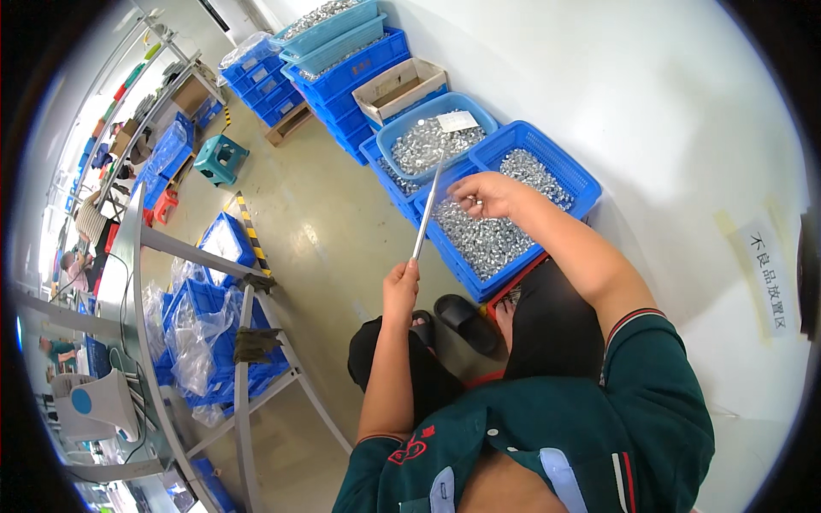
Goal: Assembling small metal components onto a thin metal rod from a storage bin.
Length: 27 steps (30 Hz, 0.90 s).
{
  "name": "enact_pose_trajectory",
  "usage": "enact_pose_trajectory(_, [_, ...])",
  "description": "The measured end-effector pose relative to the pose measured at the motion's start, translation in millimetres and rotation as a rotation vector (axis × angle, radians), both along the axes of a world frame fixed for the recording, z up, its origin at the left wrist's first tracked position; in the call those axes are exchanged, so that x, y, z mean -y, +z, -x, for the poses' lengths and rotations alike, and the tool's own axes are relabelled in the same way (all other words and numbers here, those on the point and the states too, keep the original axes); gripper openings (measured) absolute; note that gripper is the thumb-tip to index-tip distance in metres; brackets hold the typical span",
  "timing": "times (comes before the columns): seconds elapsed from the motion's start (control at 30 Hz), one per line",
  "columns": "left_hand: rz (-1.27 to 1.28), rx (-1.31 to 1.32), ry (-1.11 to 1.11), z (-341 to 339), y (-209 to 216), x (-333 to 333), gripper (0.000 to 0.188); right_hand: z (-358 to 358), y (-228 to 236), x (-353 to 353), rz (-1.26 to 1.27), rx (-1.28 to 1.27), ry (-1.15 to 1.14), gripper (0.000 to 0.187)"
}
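Observation:
My left hand [399, 289] is closed around the lower end of a long, thin metal rod [430, 205], which slants up and away from me. My right hand [486, 195] hovers just right of the rod, fingers curled in; whatever they pinch, if anything, is too small to make out. Beneath that hand is a blue crate [462, 272] full of small shiny metal parts [483, 244]. The rod's far end overlaps a light-blue basin [486, 113] holding more silvery parts, with a white paper label [457, 120] lying on them.
Another blue crate [590, 190] of metal parts sits against the white wall. Stacked blue crates [342, 101] and a wooden box [400, 85] stand farther back. At left are a metal-framed table [244, 376], plastic-wrapped crates [201, 329] and a green stool [221, 160]. A black slipper [466, 325] lies by my feet.

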<state>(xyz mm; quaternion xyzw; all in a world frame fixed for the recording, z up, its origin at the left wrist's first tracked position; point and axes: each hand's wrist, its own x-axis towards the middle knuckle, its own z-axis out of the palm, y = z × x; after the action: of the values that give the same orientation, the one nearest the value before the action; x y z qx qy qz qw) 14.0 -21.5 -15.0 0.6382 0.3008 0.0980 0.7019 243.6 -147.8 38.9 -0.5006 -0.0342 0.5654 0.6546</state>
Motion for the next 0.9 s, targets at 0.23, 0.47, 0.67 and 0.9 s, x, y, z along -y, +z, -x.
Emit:
enact_pose_trajectory(0.23, [0.100, -0.043, 0.001, 4, 9, -1, 0.033, -17, -9, 4, -0.144, -0.216, -0.324, 0.036])
enact_pose_trajectory(0.47, [0.088, -0.034, -0.005, 7, 5, -3, 0.033, -17, -3, 5, -0.222, -0.128, -0.388, 0.019])
enact_pose_trajectory(0.67, [0.066, -0.022, -0.016, 4, 3, 1, 0.032, -35, -18, 12, -0.116, -0.094, -0.452, 0.019])
enact_pose_trajectory(0.9, [0.010, -0.010, -0.023, 5, 1, 0, 0.031, -29, -15, 10, -0.087, -0.096, -0.455, 0.023])
